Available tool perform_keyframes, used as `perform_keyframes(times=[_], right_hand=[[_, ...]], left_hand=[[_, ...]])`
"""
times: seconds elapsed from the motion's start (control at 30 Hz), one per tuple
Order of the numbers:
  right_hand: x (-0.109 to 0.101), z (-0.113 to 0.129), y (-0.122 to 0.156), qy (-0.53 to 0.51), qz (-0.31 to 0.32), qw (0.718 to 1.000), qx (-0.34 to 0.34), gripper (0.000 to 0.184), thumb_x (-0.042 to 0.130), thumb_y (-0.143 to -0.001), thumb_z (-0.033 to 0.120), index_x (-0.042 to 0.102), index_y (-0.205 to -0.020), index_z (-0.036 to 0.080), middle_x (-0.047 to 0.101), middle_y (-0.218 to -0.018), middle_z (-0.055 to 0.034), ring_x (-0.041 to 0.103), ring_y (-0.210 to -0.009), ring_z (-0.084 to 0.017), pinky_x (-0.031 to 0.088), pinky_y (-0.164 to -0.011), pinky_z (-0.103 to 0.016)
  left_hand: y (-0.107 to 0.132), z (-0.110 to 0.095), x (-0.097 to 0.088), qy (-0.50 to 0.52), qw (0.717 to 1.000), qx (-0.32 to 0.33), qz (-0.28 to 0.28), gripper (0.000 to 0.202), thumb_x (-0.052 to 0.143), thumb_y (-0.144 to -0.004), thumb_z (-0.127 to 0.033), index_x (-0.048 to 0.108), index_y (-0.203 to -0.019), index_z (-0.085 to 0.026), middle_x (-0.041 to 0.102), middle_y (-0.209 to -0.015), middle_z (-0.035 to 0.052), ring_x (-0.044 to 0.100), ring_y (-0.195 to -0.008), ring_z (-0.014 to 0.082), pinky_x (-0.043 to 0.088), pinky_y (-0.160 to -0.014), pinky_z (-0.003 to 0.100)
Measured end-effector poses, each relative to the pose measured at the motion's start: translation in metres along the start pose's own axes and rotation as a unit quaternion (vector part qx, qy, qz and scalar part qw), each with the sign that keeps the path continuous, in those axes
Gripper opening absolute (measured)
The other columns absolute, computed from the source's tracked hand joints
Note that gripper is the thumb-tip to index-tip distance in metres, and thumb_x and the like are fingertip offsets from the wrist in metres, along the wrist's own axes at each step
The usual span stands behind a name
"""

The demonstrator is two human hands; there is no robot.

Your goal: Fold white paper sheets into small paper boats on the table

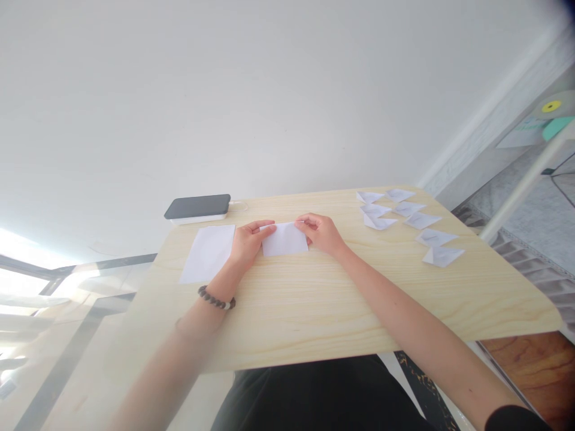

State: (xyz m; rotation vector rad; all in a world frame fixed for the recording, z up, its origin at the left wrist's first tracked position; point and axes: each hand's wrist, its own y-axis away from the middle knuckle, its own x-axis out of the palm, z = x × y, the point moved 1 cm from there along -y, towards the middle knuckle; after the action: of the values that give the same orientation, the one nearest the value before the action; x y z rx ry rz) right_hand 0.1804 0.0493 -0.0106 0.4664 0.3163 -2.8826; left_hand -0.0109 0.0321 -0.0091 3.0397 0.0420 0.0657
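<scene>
A small white rectangle of folded paper (pixel 284 240) is held between my hands over the middle of the table. My left hand (pixel 249 240) pinches its upper left corner, thumb in front. At the upper right corner my right hand (pixel 320 230) grips the same paper between thumb and fingers. Beside my left hand lies a larger white sheet (pixel 205 256), flat on the wood. On the right side of the table sit several folded paper boats (pixel 442 256), set out in loose rows. The fingers behind the held paper are partly hidden.
The light wooden table (pixel 305 317) stands against a plain wall (pixel 269 108). A dark-topped phone-like device (pixel 197 206) rests on a white base at the back left, with a white cable (pixel 239 206) beside it. The table's front edge runs close to my lap (pixel 314 395).
</scene>
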Motion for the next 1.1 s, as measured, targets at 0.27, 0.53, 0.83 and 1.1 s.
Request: perform_keyframes(times=[0.27, 0.53, 0.83, 1.1], right_hand=[[-0.003, 0.000, -0.002, 0.024, -0.015, 0.999, -0.043, 0.026, 0.052, -0.075, 0.040, 0.062, -0.081, 0.017, 0.065, -0.080, -0.0031, 0.059, -0.075, -0.015, 0.045, -0.065, -0.025], [-0.003, 0.016, 0.001, 0.109, -0.002, 0.993, -0.034, 0.020, 0.050, -0.076, 0.034, 0.063, -0.079, 0.019, 0.065, -0.075, -0.0008, 0.057, -0.063, -0.013, 0.042, -0.057, -0.024], [0.015, 0.028, 0.004, 0.115, -0.003, 0.991, -0.074, 0.013, 0.053, -0.074, 0.030, 0.062, -0.074, 0.020, 0.066, -0.079, -0.0006, 0.060, -0.079, -0.014, 0.045, -0.075, -0.027], [0.009, 0.029, 0.002, 0.154, 0.025, 0.985, -0.077, 0.013, 0.053, -0.073, 0.028, 0.064, -0.072, 0.021, 0.066, -0.076, 0.0004, 0.059, -0.074, -0.014, 0.043, -0.067, -0.026]], left_hand=[[0.002, -0.010, -0.001, 0.022, 0.997, -0.064, 0.046, 0.041, 0.073, -0.058, -0.037, 0.068, -0.091, -0.013, 0.067, -0.086, 0.0084, 0.059, -0.077, 0.0174, 0.047, -0.069, 0.029], [0.003, -0.007, 0.002, -0.029, 0.997, -0.051, 0.042, 0.036, 0.070, -0.059, -0.040, 0.070, -0.082, -0.013, 0.067, -0.077, 0.0068, 0.058, -0.067, 0.0167, 0.045, -0.059, 0.026], [0.010, -0.006, 0.007, -0.138, 0.990, 0.025, 0.024, 0.035, 0.066, -0.062, -0.043, 0.071, -0.085, -0.016, 0.068, -0.075, 0.0041, 0.057, -0.064, 0.0166, 0.041, -0.056, 0.024], [0.013, -0.010, 0.007, -0.121, 0.991, 0.019, 0.045, 0.034, 0.066, -0.063, -0.042, 0.070, -0.083, -0.015, 0.068, -0.077, 0.0052, 0.057, -0.065, 0.0168, 0.041, -0.055, 0.024]])
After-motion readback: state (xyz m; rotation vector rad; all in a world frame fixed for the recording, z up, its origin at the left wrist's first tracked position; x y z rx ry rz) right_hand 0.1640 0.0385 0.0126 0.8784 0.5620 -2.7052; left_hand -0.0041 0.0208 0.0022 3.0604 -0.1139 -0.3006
